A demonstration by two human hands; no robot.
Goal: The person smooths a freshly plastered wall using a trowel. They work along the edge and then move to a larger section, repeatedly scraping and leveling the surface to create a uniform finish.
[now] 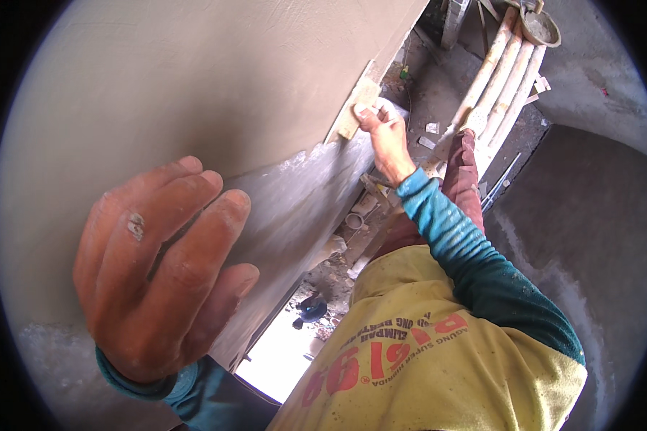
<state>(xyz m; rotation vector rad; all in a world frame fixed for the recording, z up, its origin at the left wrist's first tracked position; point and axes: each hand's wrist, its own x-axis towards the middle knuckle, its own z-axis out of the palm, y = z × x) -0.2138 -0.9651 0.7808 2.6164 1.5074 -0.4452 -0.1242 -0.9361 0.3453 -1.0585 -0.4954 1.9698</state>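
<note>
The plastered wall [194, 79] fills the left and upper part of the view. The left hand [158, 273] lies flat against it at lower left. Up and to the right, the right hand [384, 136] presses a trowel [356, 108] onto the wall at its corner edge. Behind that hand, bamboo poles [503, 79] lie side by side, a pan [539, 27] at their far end. Rubble [338, 258] lies below, between wall and person.

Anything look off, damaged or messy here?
Mostly no. The wall plaster is smooth where the right hand presses the trowel. The left hand lies flat on the wall, with a dried plaster fleck on one finger. Rubble and scraps litter the ground below.
</note>
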